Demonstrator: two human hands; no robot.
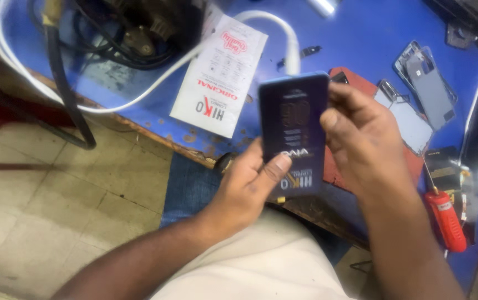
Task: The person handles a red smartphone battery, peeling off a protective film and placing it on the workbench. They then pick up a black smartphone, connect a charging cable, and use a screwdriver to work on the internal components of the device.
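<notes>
both hands clamp the dark phone panel: left hand grips below, right hand beside; keep thumbs off the glass, above the table.

A worn blue counter carries a white printed packet at left, a looping white cable, dark wires far left, grey phone frames and a red-handled tool at right.
</notes>
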